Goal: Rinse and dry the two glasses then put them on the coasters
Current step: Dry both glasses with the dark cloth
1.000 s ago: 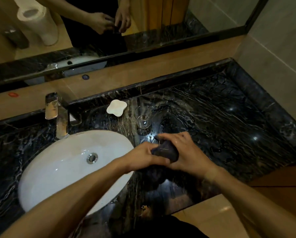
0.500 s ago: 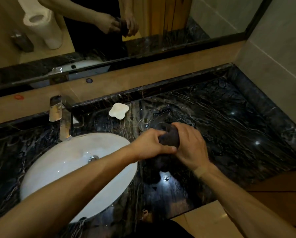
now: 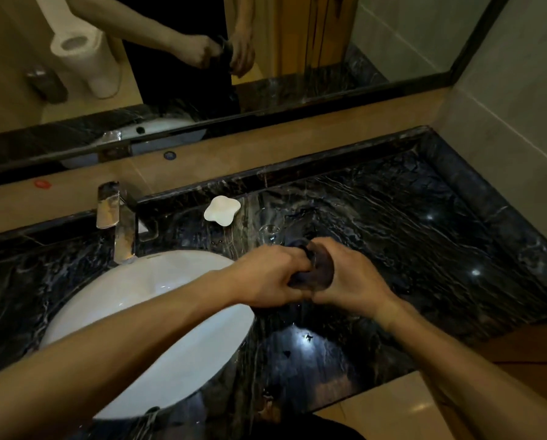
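Over the dark marble counter [image 3: 392, 236], from left to right:

Basin: one white sink [image 3: 145, 315] with one steel tap [image 3: 119, 223] behind it.

Coaster: only one shows, white and flower-shaped [image 3: 222, 210], lying bare beyond the sink; a second I cannot find.

Standing glass: one clear tumbler [image 3: 270, 233] on the counter just right of the coaster, behind the hands (barely visible against the marble).

Left hand: left hand [image 3: 270, 277] has its fingers curled tight round a dark cloth [image 3: 318, 273], apparently working it into the glass.

Held glass: mostly hidden by the cloth between both hands, above the counter's front half, so two glasses in all.

Right hand: right hand [image 3: 350, 281] wraps the cloth-covered glass from outside.

Handling: I judge it light, rigid, breakable and slick while wet; best held round the wall through the cloth, not by the thin rim.
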`<state>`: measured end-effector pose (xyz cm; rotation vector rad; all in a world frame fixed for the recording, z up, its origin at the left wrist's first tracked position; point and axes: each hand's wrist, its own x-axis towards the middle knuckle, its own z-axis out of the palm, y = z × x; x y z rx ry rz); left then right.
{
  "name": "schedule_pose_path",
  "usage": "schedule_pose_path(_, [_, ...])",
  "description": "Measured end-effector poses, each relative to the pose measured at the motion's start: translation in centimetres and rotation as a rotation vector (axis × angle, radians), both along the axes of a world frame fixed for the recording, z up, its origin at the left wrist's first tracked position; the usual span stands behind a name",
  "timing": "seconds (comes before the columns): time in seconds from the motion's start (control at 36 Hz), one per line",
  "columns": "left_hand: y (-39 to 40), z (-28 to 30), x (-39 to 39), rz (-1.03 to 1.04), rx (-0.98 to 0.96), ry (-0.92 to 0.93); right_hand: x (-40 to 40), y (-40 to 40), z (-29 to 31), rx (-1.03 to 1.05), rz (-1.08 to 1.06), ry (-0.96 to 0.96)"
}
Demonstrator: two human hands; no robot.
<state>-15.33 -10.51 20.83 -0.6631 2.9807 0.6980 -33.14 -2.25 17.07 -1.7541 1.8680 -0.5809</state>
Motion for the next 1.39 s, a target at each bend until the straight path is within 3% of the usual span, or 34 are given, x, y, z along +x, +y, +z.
schedule_pose_path(0.06, [0.8, -0.4, -0.9, 0.203, 0.243, 0.055, 0.6, 0.2, -1.0, -0.197, -0.057, 0.142])
schedule_pose_path(0.11, [1.4, 0.2, -1.6, 0.412, 0.721, 0.181, 0.8, 0.3, -1.7, -0.355, -0.118, 0.281])
schedule_pose_path(0.17, [1.2, 0.6, -1.9, 0.515, 0.995, 0.227, 1.1, 0.5, -1.8, -0.382, -0.156, 0.339])
schedule_pose_path(0.25, [0.5, 0.3, -1.4, 0.458, 0.901, 0.187, 0.7, 0.1, -0.8, -0.141, -0.100, 0.208])
schedule_pose_path(0.39, [0.5, 0.9, -0.1, -0.217, 0.197, 0.061, -2.5, -0.4, 2.3, 0.459, 0.322, -0.639])
schedule_pose_path(0.44, [0.7, 1.7, -0.2, -0.318, 0.044, 0.044, -2.8, -0.2, 2.9, 0.533, 0.413, -0.757])
schedule_pose_path(0.5, [0.4, 1.7, -0.1, -0.251, 0.013, 0.053, -2.0, 0.1, 3.1, 0.363, 0.336, -0.580])
schedule_pose_path(0.61, [0.5, 1.0, -0.8, 0.045, 0.165, 0.059, -0.1, 0.2, 2.1, -0.124, 0.101, 0.051])
schedule_pose_path(0.67, [0.8, 0.9, -1.7, 0.235, 0.440, 0.086, 0.3, 0.2, 0.7, -0.312, 0.072, 0.310])
schedule_pose_path(0.72, [1.3, 0.9, -2.3, 0.405, 0.812, 0.180, 0.6, 0.3, -0.1, -0.409, -0.012, 0.395])
schedule_pose_path(0.81, [1.2, 0.6, -2.1, 0.497, 0.993, 0.240, 0.4, 0.1, 0.3, -0.317, -0.018, 0.389])
schedule_pose_path(0.86, [1.0, 0.6, -1.5, 0.426, 0.938, 0.210, -0.8, -0.4, 1.3, -0.062, 0.096, 0.140])
schedule_pose_path(0.94, [0.5, 1.1, -0.7, 0.029, 0.482, 0.108, -3.1, -0.9, 3.3, 0.318, 0.273, -0.431])
schedule_pose_path(1.0, [0.3, 1.6, -0.7, -0.202, 0.166, 0.069, -3.7, -0.7, 4.1, 0.445, 0.361, -0.585])
schedule_pose_path(1.06, [0.0, 1.9, -0.7, -0.209, 0.042, 0.067, -3.0, -0.2, 4.1, 0.354, 0.306, -0.500])
schedule_pose_path(1.17, [0.2, 1.1, -1.4, 0.103, 0.165, 0.080, -0.3, 0.1, 2.4, -0.139, 0.008, 0.037])
schedule_pose_path(1.22, [0.9, 1.1, -2.3, 0.309, 0.508, 0.183, 0.6, 0.2, 1.0, -0.396, -0.103, 0.261])
schedule_pose_path(1.28, [1.3, 2.0, -2.8, 0.457, 0.862, 0.284, 1.0, 0.1, 0.6, -0.551, -0.183, 0.365])
schedule_pose_path(1.33, [0.8, 2.4, -2.7, 0.472, 0.905, 0.305, 1.1, -0.1, 1.1, -0.487, -0.179, 0.346])
schedule_pose_path(1.39, [0.3, 2.8, -2.1, 0.394, 0.812, 0.287, 0.2, -0.6, 2.3, -0.208, -0.074, 0.116])
